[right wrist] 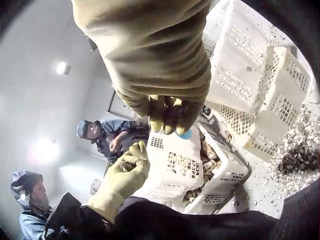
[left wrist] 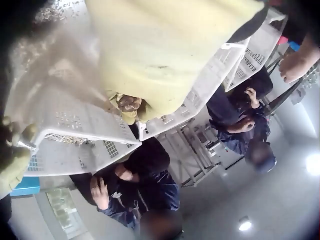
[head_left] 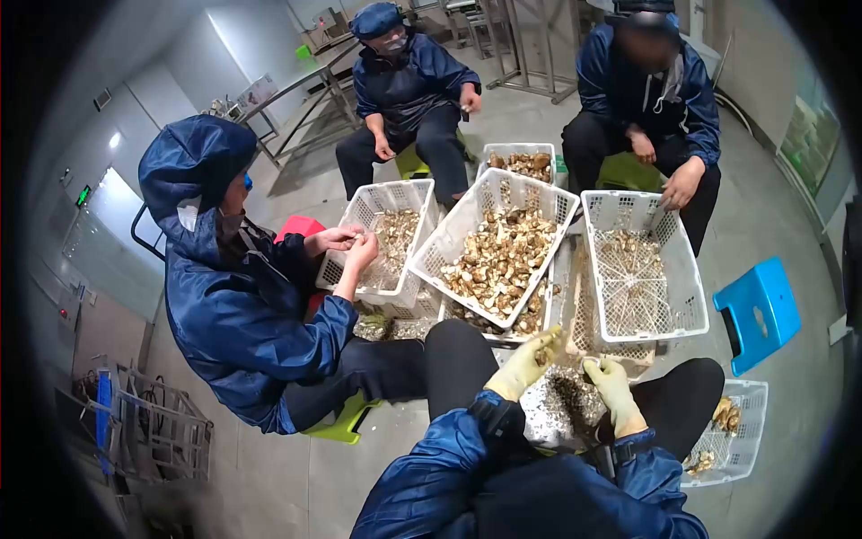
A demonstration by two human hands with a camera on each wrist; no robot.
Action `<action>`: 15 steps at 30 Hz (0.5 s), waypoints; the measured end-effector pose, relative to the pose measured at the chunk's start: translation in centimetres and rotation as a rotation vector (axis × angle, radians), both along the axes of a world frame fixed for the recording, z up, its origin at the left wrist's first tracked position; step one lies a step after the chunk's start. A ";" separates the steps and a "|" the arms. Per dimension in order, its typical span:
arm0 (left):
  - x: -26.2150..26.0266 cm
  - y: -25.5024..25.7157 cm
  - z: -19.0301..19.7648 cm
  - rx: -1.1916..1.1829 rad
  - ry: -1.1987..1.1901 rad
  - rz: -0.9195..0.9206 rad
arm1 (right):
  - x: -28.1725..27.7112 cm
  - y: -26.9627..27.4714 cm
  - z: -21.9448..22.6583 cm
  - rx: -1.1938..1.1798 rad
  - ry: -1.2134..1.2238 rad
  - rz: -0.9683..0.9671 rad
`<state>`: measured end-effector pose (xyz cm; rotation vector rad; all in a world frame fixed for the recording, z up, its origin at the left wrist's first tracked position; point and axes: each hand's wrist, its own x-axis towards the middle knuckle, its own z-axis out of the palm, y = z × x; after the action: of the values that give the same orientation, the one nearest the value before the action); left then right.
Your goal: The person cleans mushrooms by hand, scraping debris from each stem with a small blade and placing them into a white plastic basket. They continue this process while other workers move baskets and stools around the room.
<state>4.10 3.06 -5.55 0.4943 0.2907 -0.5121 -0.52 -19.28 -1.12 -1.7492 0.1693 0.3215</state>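
Yellow-gloved, my left hand (head_left: 530, 364) grips a small brown mushroom piece (left wrist: 129, 102), its fingers curled round it in the left wrist view. My right hand (head_left: 615, 395), in a matching glove, is beside it with curled fingers, a short gap between the hands. A small, pale, shiny object (left wrist: 26, 145) is pinched there; its kind is unclear. Below both hands lies a heap of dark and whitish scraps (head_left: 567, 400). Just beyond, a tilted white crate (head_left: 429, 260) holds many brown-and-cream mushroom pieces.
A crate with a few bits (head_left: 682, 305) stands front right, another (head_left: 754, 440) on the floor by my right leg. A blue stool (head_left: 763, 314) is at the right. Three people in blue sit around the crates, one (head_left: 242, 305) close on the left with a crate (head_left: 422, 202) before them.
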 end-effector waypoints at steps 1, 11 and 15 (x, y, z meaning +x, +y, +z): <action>-0.4 -0.4 -0.4 -0.008 -0.022 -0.052 | -0.1 0.5 1.1 0.007 -0.048 0.007; -2.2 -2.1 3.4 0.044 -0.135 -0.202 | -0.7 0.4 1.1 0.070 -0.206 0.008; -2.9 -2.5 4.9 0.098 -0.195 -0.238 | -0.4 0.0 0.3 0.187 -0.137 -0.005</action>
<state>1.18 0.60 -0.65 0.6745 0.0695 -0.6774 -0.96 -19.24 -0.78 -1.5787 0.0432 0.2066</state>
